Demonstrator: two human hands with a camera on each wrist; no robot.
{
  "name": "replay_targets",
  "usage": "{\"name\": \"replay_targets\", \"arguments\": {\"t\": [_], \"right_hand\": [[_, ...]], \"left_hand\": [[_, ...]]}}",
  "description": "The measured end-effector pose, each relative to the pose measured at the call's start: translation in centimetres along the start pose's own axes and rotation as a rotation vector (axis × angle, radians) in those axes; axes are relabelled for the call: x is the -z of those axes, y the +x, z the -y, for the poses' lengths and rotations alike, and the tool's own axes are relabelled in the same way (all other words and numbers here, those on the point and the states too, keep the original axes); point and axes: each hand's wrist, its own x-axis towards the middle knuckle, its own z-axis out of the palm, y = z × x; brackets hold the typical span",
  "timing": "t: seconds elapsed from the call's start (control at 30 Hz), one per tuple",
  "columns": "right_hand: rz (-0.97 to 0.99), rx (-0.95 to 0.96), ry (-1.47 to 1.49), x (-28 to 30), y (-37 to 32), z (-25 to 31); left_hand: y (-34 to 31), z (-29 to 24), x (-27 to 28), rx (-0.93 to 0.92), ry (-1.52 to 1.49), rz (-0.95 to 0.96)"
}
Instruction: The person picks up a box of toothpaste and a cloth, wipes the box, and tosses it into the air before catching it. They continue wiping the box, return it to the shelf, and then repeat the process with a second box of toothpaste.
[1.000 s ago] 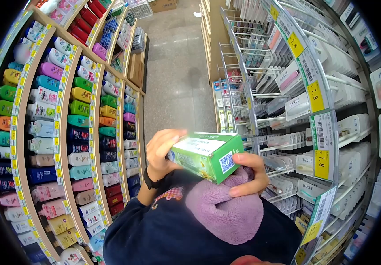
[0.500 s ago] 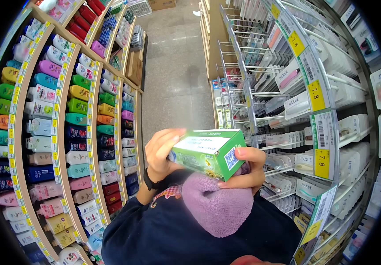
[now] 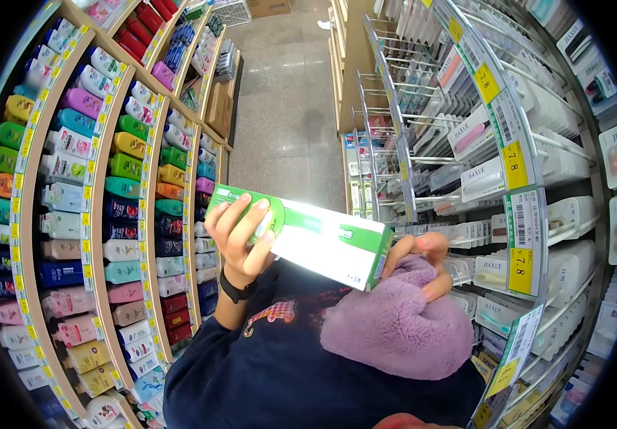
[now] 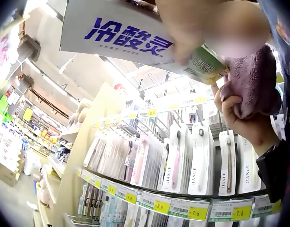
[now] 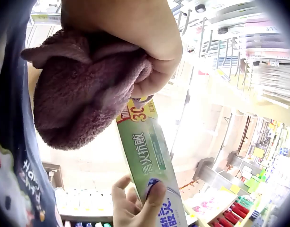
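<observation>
A long green and white toothpaste box (image 3: 319, 236) is held at a slant in front of the chest, its mostly white side facing up. My left hand (image 3: 240, 236) grips its left end, fingers across the top side; in the right wrist view the left thumb (image 5: 157, 191) presses the green printed side. My right hand (image 3: 426, 261), fingers curled, holds a fluffy purple cloth (image 3: 401, 329) right at the box's other end. The cloth hangs below the hand and hides part of it. Large purple lettering shows on the box (image 4: 126, 38) in the left wrist view.
Shelves of shampoo-like bottles (image 3: 130, 168) line the left side. To the right, close to my right hand, stands a rack with hooks of carded toothbrushes (image 3: 469, 136) and yellow price tags (image 3: 512, 161). An aisle floor (image 3: 280, 107) runs ahead between them.
The box has turned from showing its green end and printed side to showing its white side. My right hand has shifted right with the cloth, its thumb off the box's end face.
</observation>
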Motion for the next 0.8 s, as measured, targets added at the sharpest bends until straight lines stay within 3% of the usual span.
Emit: {"name": "replay_targets", "arguments": {"t": [0.07, 0.1, 0.13, 0.2, 0.63, 0.8], "right_hand": [[0.278, -0.157, 0.137, 2.3, 0.7, 0.4], [0.325, -0.143, 0.104, 3.0, 0.5, 0.2], [0.328, -0.145, 0.107, 2.5, 0.5, 0.1], [0.145, -0.054, -0.037, 1.4, 0.3, -0.4], [0.117, -0.133, 0.036, 0.4, 0.4, 0.1], [0.117, -0.232, 0.196, 1.4, 0.5, 0.7]], "left_hand": [[-0.4, -0.2, 0.2, 0.03, 0.014, 0.027], [-0.4, -0.1, 0.2, 0.016, 0.049, 0.019], [-0.4, -0.1, 0.2, 0.002, 0.084, 0.012], [-0.6, -0.2, 0.2, 0.008, 0.09, 0.003], [-0.8, -0.3, 1.2, -0.014, 0.235, 0.003], [-1.2, 0.0, 1.7, -0.064, 0.262, 0.027]]}}
